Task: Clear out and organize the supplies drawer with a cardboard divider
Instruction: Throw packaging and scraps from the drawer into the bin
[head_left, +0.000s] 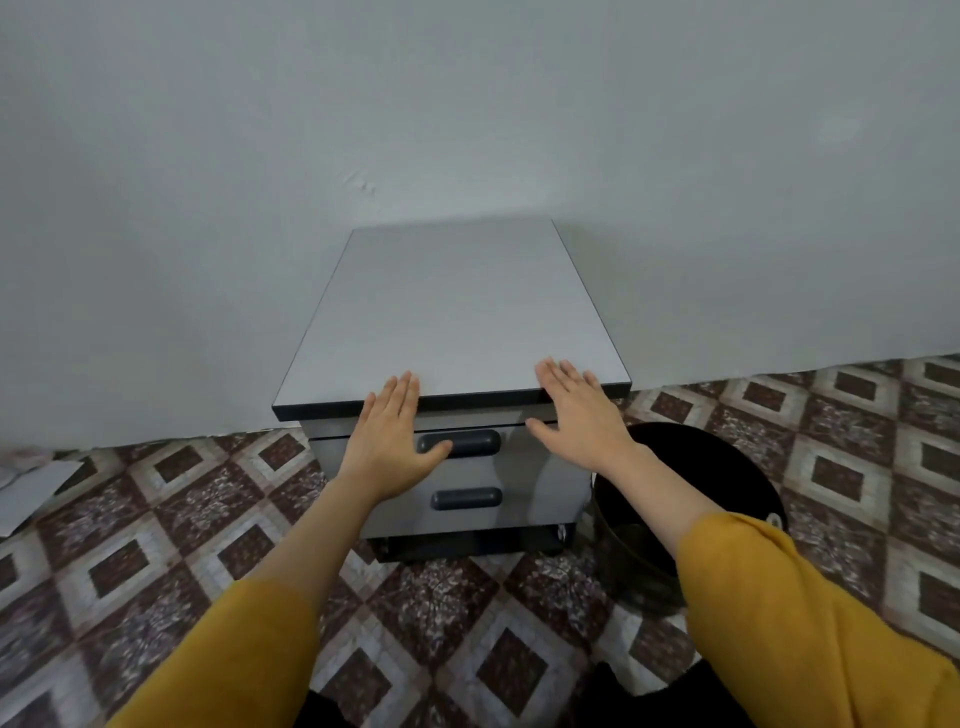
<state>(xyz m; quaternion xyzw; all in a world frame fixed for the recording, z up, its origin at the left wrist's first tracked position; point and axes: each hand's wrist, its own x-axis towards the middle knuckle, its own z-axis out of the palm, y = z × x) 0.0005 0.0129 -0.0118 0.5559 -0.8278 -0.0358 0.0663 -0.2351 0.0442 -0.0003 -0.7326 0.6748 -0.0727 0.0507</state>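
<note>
The top drawer (524, 457) looks closed in the grey cabinet (457, 312), a dark handle (467, 441) on its front; a lower drawer (535, 501) sits beneath. The left hand (389, 441) is flat with straight fingers and holds nothing, its tips at the cabinet's front edge and its thumb over the handle's left end. The right hand (582, 415) is likewise spread and empty near the right front corner; whether either touches is unclear. A black bin (727, 467) stands just right; a pale sheet (31, 488) lies far left on the tiled floor (156, 519).
</note>
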